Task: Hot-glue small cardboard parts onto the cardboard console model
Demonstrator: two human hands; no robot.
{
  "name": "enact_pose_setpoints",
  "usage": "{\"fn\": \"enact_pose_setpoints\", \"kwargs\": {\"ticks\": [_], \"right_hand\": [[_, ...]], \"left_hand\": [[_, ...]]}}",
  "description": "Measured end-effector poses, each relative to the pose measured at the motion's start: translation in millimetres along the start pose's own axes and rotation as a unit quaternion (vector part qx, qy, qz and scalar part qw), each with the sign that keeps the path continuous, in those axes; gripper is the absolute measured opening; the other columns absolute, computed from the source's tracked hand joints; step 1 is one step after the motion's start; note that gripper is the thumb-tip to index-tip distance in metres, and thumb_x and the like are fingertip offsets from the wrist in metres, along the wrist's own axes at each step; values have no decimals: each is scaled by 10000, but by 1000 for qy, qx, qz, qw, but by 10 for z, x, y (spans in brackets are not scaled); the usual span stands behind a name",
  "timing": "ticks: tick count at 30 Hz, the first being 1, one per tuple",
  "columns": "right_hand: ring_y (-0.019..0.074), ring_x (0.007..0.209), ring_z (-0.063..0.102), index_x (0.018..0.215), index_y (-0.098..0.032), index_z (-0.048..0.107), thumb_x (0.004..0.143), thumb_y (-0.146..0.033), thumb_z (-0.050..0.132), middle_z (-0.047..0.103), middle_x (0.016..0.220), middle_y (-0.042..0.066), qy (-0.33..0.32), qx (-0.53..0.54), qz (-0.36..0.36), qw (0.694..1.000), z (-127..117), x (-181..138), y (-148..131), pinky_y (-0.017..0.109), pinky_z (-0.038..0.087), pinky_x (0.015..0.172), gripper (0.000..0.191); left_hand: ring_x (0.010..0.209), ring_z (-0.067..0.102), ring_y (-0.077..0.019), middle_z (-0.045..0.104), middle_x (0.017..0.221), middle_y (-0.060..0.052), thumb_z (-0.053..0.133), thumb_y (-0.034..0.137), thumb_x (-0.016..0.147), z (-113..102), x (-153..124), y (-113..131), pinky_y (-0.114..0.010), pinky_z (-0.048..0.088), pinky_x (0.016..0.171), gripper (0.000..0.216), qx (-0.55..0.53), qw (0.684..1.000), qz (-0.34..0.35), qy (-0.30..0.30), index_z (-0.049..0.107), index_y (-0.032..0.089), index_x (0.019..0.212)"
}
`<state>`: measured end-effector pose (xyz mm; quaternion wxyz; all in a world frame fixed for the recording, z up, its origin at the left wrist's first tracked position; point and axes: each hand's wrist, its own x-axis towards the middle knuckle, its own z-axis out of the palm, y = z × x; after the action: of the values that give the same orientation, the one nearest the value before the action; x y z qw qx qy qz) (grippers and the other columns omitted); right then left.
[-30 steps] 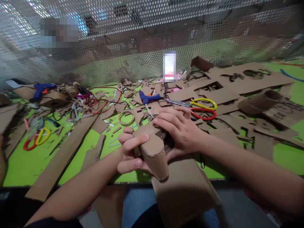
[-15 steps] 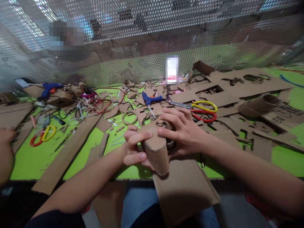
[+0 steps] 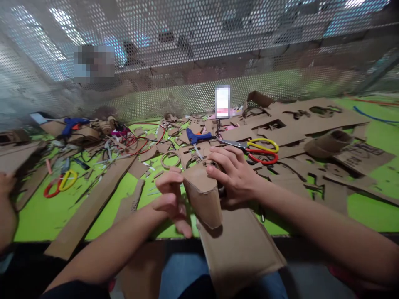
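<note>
A folded brown cardboard piece [image 3: 204, 195] stands at the near edge of the green table [image 3: 40, 211], its curved end toward me. My right hand [image 3: 232, 174] grips its far side, fingers curled over the top. My left hand [image 3: 171, 199] sits just left of the piece with its fingers loosened and blurred; the fingertips are close to the cardboard but not wrapped round it. A larger cardboard sheet [image 3: 240, 249] hangs from the table edge over my lap.
Red and yellow scissors [image 3: 260, 148] and a blue glue gun [image 3: 198, 136] lie behind my hands. More scissors [image 3: 57, 185], red wires [image 3: 140, 139], another glue gun [image 3: 73, 122] and cardboard scraps are left. Cut cardboard sheets [image 3: 311, 120] cover the right. Another person's hand [image 3: 6, 207] shows at far left.
My left hand has let go of the cardboard piece and its fingers have come apart. My right hand keeps its grip. The view has tilted slightly.
</note>
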<state>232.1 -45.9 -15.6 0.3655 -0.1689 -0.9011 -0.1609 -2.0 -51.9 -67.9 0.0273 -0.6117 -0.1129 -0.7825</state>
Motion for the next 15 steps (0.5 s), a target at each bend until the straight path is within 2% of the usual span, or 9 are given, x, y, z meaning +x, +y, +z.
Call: {"fn": "enact_pose_setpoints", "kwargs": {"ticks": [2,4,7,9,12,14,15], "right_hand": [[443,1538,482,1671,-220,301,796,-680,727,553,1512,220,3,2,1,1000,-19,-14,15,656,362,1215,1076],[431,1528,499,1632,-217,353,799,-672,713,572,1497,213,11,2,-7,1000,-35,-39,31,646,354,1207,1016],[403,1502,539,1568,-249,423,806,-687,692,592,1496,181,45,11,-45,998,-57,-80,36,611,350,1186,920],[366,1482,573,1552,-300,440,814,-636,726,608,1506,136,79,21,-75,994,-71,-101,13,563,355,1176,860],[265,1434,620,1564,-457,425,870,-599,708,643,1491,15,111,31,-94,989,-64,-153,-44,480,363,1154,763],[222,1338,664,1555,-564,427,916,-729,580,681,1421,-58,127,46,-102,985,-1,-236,-77,461,377,1119,678],[215,1277,682,1549,-626,412,910,-809,508,700,1368,-91,120,59,-84,987,56,-301,-90,461,383,1100,672]], "left_hand": [[915,430,-243,496,1184,-27,523,982,781,3,150,-22,-424,423,792,726,-17,999,-48,8,498,479,1304],[977,470,-256,521,1190,-50,544,892,855,-54,269,-75,-421,437,821,655,-27,989,-140,-43,551,418,1308],[1011,571,-260,629,1147,-93,628,667,954,-172,386,-127,-413,482,870,475,-72,931,-308,-183,660,288,1240],[1045,630,-264,673,1202,-124,646,622,975,-211,434,-110,-408,520,895,450,-102,886,-385,-237,697,240,1207],[1220,665,-316,673,1375,-153,704,687,932,-193,487,-20,-443,567,992,527,-147,838,-448,-273,729,240,1210],[1343,639,-335,669,1427,-142,772,622,921,-167,520,45,-486,537,1132,461,-189,810,-474,-290,752,257,1201],[1365,635,-325,672,1431,-131,794,551,932,-158,536,70,-495,513,1184,392,-205,797,-484,-296,760,265,1199]]}}
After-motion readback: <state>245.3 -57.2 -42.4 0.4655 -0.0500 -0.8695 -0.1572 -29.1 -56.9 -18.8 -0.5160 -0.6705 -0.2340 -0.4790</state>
